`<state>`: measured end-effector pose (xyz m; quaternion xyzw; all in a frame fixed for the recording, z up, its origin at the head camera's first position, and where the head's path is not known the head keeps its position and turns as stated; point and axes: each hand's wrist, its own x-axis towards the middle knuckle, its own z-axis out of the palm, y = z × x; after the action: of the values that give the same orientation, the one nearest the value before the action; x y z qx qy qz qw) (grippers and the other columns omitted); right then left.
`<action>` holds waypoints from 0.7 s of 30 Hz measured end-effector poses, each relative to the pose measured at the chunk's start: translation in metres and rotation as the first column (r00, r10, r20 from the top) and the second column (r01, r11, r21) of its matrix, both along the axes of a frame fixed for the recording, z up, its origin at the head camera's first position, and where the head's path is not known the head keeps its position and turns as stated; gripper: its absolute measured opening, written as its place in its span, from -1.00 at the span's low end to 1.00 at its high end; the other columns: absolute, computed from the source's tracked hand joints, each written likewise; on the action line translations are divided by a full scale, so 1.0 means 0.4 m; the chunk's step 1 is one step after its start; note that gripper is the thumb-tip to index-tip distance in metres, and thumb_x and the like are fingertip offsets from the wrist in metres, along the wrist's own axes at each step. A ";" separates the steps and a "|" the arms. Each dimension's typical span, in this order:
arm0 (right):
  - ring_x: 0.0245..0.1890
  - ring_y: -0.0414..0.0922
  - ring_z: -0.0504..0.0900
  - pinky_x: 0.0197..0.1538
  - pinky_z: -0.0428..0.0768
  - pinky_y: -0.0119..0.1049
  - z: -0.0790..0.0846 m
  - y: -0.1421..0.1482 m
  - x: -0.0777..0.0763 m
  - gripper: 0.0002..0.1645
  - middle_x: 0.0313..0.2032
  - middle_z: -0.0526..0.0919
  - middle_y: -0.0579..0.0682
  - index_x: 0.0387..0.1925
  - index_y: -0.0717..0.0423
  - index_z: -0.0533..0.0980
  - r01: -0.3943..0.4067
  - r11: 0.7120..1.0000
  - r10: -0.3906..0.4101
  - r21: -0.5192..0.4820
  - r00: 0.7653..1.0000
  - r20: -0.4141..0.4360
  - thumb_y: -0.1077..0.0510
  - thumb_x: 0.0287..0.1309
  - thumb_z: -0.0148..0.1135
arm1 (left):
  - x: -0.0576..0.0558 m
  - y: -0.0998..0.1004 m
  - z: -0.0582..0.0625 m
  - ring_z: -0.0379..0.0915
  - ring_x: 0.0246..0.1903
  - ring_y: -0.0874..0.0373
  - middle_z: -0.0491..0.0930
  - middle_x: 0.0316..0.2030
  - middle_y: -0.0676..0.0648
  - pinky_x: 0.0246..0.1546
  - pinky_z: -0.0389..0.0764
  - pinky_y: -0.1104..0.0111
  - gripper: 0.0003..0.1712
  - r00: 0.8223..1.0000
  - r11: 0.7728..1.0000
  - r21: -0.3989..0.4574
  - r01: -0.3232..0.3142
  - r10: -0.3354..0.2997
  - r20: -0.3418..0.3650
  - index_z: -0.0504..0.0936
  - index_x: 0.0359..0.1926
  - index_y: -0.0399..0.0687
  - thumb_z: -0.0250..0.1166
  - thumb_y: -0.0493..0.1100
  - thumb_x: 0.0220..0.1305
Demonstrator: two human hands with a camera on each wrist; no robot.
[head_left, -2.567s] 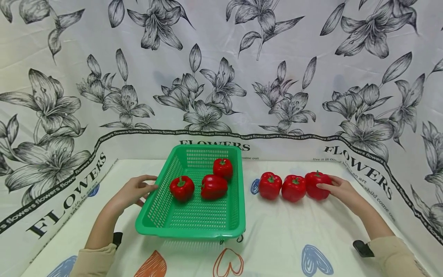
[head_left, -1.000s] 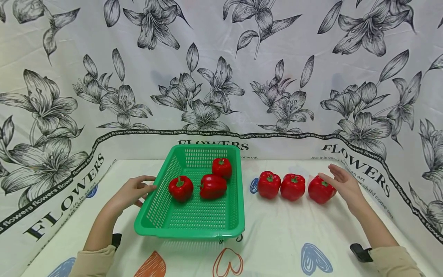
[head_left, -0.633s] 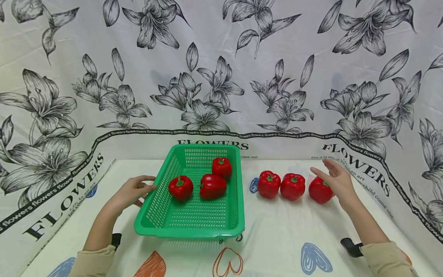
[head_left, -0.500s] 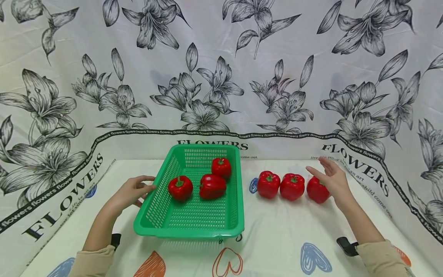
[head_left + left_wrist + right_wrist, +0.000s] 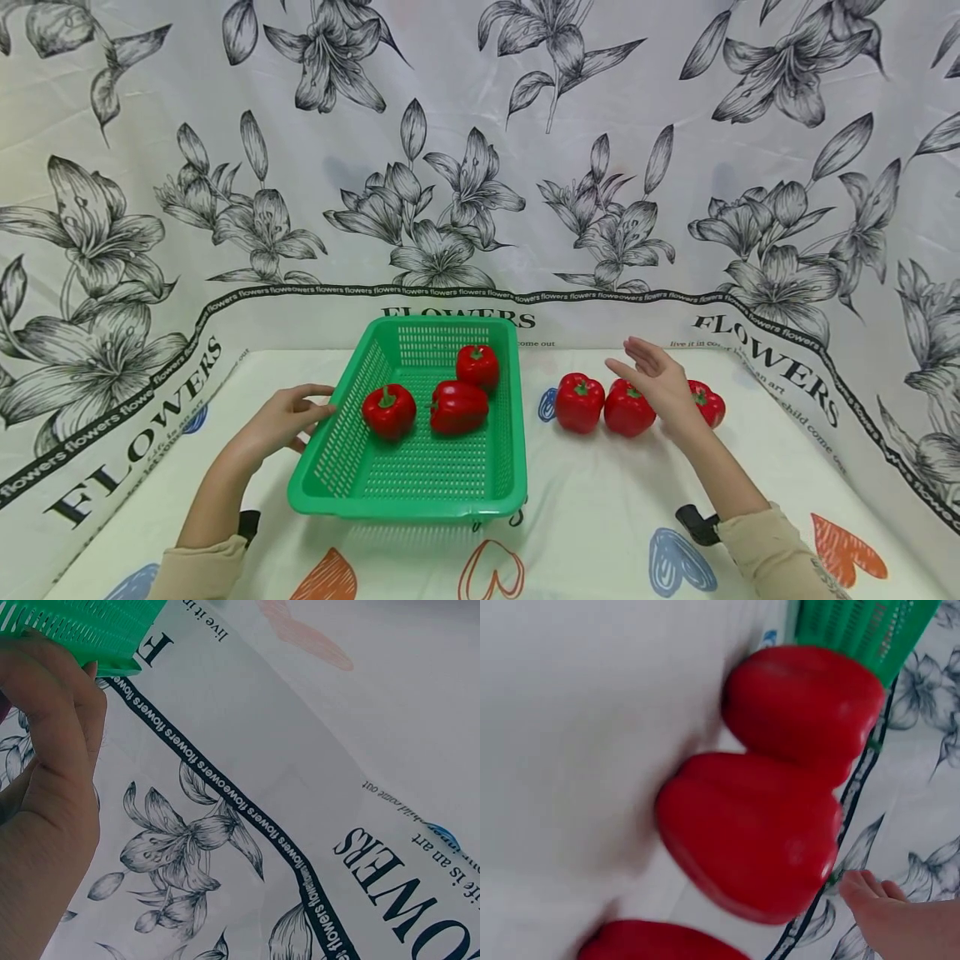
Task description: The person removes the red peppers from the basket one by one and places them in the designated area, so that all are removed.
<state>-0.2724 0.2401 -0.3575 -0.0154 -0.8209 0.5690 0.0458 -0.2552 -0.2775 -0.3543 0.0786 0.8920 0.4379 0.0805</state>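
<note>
My left hand grips the left rim of a green plastic basket; in the left wrist view its curled fingers meet the basket's edge. Three red bell peppers lie in the basket: one upright at the left, one on its side, one at the back right. To the right, three more stand in a row on the cloth. My right hand, fingers extended and holding nothing, hovers over the middle bell pepper. It partly covers the rightmost bell pepper. The left bell pepper touches the middle one.
A white cloth printed with hearts and lettering covers the table. Behind it hangs a flower-printed curtain, which also closes off both sides. Black wrist straps sit at both sleeves.
My right hand has let go of the rightmost bell pepper, which stays on the cloth, and has moved left above the middle one. My left hand has kept its place at the basket.
</note>
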 end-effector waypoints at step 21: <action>0.46 0.01 0.25 0.47 0.25 -0.11 -0.018 -0.234 -0.037 -0.10 0.41 0.33 0.08 0.44 0.08 0.19 -0.211 0.973 0.209 -0.093 0.978 -0.027 -0.06 0.17 0.36 | -0.003 0.003 -0.003 0.63 -0.36 0.12 0.67 -0.14 -0.32 -0.44 0.72 0.26 -0.34 1.000 0.999 -0.028 -0.019 0.019 0.005 0.24 0.35 -0.44 0.14 -0.06 0.43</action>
<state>-0.2871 0.1466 -0.3648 0.0742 -0.7894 0.6093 -0.0082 -0.2565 -0.2762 -0.3556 0.0678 0.8985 0.4264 0.0797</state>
